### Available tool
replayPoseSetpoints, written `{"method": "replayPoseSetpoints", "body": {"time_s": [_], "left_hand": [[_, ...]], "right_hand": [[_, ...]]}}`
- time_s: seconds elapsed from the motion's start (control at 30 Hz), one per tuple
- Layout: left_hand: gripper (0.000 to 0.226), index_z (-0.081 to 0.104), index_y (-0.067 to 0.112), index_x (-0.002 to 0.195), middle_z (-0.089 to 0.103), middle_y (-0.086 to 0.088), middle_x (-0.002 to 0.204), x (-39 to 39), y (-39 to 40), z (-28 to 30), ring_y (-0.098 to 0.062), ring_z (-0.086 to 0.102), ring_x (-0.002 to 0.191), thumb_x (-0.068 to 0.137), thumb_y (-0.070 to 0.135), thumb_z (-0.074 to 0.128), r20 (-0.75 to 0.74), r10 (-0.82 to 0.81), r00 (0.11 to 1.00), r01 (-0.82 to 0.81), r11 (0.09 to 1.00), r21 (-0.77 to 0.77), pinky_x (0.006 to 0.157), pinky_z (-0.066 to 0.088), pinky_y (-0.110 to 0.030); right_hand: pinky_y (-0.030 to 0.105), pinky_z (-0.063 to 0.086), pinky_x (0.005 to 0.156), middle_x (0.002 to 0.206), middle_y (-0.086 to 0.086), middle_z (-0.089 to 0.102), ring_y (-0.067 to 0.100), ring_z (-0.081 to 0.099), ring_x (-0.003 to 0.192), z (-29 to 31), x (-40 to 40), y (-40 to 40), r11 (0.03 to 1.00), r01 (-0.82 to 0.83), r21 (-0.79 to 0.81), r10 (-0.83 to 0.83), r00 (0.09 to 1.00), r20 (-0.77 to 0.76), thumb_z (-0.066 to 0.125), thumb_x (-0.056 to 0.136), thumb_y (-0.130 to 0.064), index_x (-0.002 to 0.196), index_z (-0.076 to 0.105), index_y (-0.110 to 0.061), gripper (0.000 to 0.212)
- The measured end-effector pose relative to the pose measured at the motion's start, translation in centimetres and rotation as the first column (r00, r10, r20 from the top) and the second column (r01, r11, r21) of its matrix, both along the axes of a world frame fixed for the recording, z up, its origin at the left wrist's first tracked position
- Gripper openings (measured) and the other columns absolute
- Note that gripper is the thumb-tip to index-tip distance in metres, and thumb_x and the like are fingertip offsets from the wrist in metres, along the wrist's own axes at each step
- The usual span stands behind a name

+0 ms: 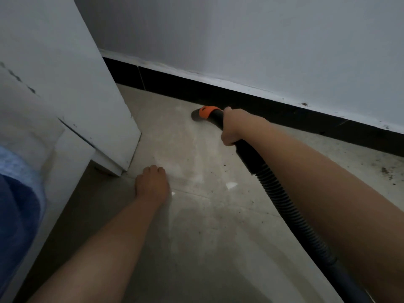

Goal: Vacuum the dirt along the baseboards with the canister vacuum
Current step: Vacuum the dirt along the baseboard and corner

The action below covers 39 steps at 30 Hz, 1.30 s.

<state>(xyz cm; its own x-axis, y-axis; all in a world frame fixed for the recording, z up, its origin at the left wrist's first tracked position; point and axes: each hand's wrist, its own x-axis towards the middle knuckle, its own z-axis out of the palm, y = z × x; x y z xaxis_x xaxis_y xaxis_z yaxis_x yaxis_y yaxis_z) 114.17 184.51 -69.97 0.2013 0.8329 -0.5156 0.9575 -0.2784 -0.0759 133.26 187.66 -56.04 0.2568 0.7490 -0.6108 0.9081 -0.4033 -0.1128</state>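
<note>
My right hand (229, 127), frame center, wraps the stiff black nozzle (205, 112); light, hose (284, 200) bendy. Left hand (152, 184) on floor (218, 237), fingers curled under, holding nothing visible.

ribbed plastic hose (282, 195) (black) — matt floor (207, 226)

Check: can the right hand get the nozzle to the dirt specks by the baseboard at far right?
Probably yes. The right hand holds the hose behind the nozzle, and bare floor lies between it and the dirt by the baseboard; nothing blocks.
</note>
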Motion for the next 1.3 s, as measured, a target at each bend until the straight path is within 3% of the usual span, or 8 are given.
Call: {"method": "replayPoseSetpoints", "body": {"time_s": [0.13, 0.23, 0.5, 0.7, 0.87, 1.0, 1.13, 1.3], "left_hand": [[0.05, 0.022, 0.003, 0.146, 0.018, -0.012, 0.155, -0.9, 1.0, -0.9, -0.024, 0.017, 0.144, 0.1, 0.022, 0.03, 0.037, 0.01, 0.999, -0.01, 1.0, 0.013, 0.111, 0.027, -0.036], [0.053, 0.015, 0.002, 0.148, 0.009, -0.01, 0.158, -0.9, 1.3, -1.0, -0.023, 0.008, 0.146, 0.101, 0.024, 0.027, 0.049, 0.032, 0.998, -0.03, 0.999, -0.031, 0.115, 0.021, -0.036], [0.053, 0.015, 0.002, 0.148, 0.008, -0.01, 0.158, -0.5, 1.0, -1.1, -0.023, 0.007, 0.147, 0.101, 0.024, 0.026, 0.057, 0.033, 0.998, -0.029, 0.997, -0.068, 0.115, 0.021, -0.037], [0.052, 0.015, 0.002, 0.148, 0.009, -0.009, 0.158, -0.3, -0.2, -1.5, -0.022, 0.007, 0.147, 0.101, 0.022, 0.025, 0.037, 0.023, 0.999, -0.021, 0.998, -0.061, 0.115, 0.021, -0.036], [0.052, 0.014, 0.002, 0.149, 0.007, -0.01, 0.158, -0.5, -0.3, -1.2, -0.022, 0.007, 0.147, 0.102, 0.021, 0.024, 0.025, 0.022, 0.999, -0.021, 0.998, -0.059, 0.115, 0.022, -0.035], [0.052, 0.013, 0.002, 0.149, 0.006, -0.01, 0.158, -1.2, 0.8, -0.7, -0.022, 0.007, 0.147, 0.102, 0.022, 0.024, 0.008, 0.034, 0.999, -0.033, 0.998, -0.046, 0.116, 0.021, -0.035], [0.052, 0.013, 0.002, 0.149, 0.006, -0.01, 0.158, -1.7, 1.6, -0.2, -0.022, 0.007, 0.147, 0.102, 0.021, 0.024, 0.006, 0.07, 0.998, -0.069, 0.996, -0.051, 0.116, 0.021, -0.037], [0.052, 0.014, 0.001, 0.149, 0.007, -0.011, 0.158, -2.0, 2.1, -0.2, -0.023, 0.008, 0.146, 0.101, 0.019, 0.026, 0.028, 0.07, 0.997, -0.068, 0.997, -0.046, 0.116, 0.02, -0.037]], "right_hand": [[0.028, 0.043, 0.065, 0.08, 0.006, 0.046, 0.018, 0.05, 0.066, -0.1, -2.1, -1.0, 0.99, -0.129, -0.065, 0.131, 0.991, 0.03, 0.062, 0.079, -0.004, 0.139, 0.03, -0.011, 0.068], [0.028, 0.043, 0.065, 0.078, 0.004, 0.045, 0.016, 0.048, 0.064, -0.3, -2.0, -2.8, 0.975, -0.186, -0.119, 0.191, 0.981, 0.028, 0.062, 0.078, -0.003, 0.139, 0.028, -0.013, 0.07], [0.028, 0.042, 0.066, 0.078, 0.003, 0.047, 0.014, 0.048, 0.066, 1.5, 3.2, -6.3, 0.985, -0.06, -0.162, 0.083, 0.986, 0.141, 0.063, 0.078, -0.004, 0.132, 0.036, -0.013, 0.061], [0.027, 0.044, 0.066, 0.077, 0.003, 0.045, 0.015, 0.048, 0.064, -0.4, 0.0, -5.6, 0.99, -0.104, -0.095, 0.106, 0.994, 0.01, 0.062, 0.079, -0.004, 0.137, 0.03, -0.014, 0.067], [0.026, 0.04, 0.063, 0.074, 0.003, 0.04, 0.015, 0.044, 0.06, -2.1, -3.1, -2.3, 0.994, -0.107, 0.038, 0.108, 0.993, -0.035, 0.057, 0.083, -0.006, 0.136, 0.031, -0.009, 0.059], [0.026, 0.04, 0.068, 0.086, 0.005, 0.044, 0.019, 0.048, 0.075, -2.0, -3.6, -0.4, 0.989, -0.039, 0.14, 0.05, 0.996, -0.074, 0.055, 0.085, -0.007, 0.136, 0.033, -0.008, 0.055], [0.027, 0.041, 0.065, 0.076, 0.005, 0.042, 0.018, 0.049, 0.069, -0.9, -2.4, -1.9, 0.993, -0.106, 0.042, 0.106, 0.994, -0.001, 0.059, 0.082, -0.005, 0.137, 0.03, -0.008, 0.062], [0.022, 0.037, 0.049, 0.073, 0.002, 0.04, 0.013, 0.043, 0.059, -0.1, -1.7, -8.1, 0.954, -0.281, -0.099, 0.284, 0.959, 0.015, 0.057, 0.082, -0.004, 0.134, 0.028, -0.009, 0.06]]}}
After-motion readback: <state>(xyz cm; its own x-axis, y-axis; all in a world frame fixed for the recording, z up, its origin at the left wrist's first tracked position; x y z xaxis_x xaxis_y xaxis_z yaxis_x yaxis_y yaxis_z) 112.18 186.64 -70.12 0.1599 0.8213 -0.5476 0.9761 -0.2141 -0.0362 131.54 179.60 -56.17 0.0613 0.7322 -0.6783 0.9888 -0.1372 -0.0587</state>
